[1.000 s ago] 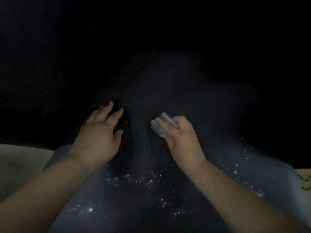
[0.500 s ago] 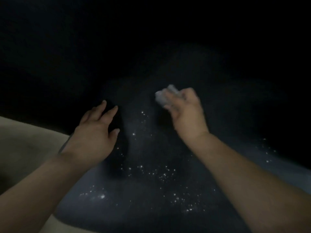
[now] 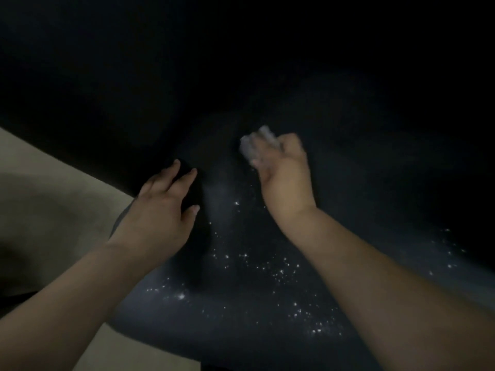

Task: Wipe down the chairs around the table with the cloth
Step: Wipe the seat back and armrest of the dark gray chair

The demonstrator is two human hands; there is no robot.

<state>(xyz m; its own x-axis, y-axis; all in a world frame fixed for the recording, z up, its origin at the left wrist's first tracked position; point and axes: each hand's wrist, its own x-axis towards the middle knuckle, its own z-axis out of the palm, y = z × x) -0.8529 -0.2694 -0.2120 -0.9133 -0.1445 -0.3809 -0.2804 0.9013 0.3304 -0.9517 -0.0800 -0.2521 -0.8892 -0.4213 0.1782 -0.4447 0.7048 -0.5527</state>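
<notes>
Your right hand (image 3: 285,178) is clenched round a small crumpled pale-grey cloth (image 3: 257,142), fingers curled over it w/ the wad poking out past the fingertips toward upper left. Cloth is blurred; it sits against the dark, blue-grey speckled chair surface (image 3: 241,303), roughly mid-frame, up near where the surface fades into black. Can't tell if it's pressed flat on or just touching.

Your left hand (image 3: 163,207) is released, fingers straight & slightly spread, palm down on the same chair surface, left of the right hand & lower in frame. The two hands are apart, w/ a strip of chair between them. Left hand holds nothing.

Chair surface shows scattered bright white specks, densest between & below your forearms, a few more at far right. Beige floor (image 3: 48,204) shows at left & bottom left beside the chair edge. Upper half of the head view is too dark to read.
</notes>
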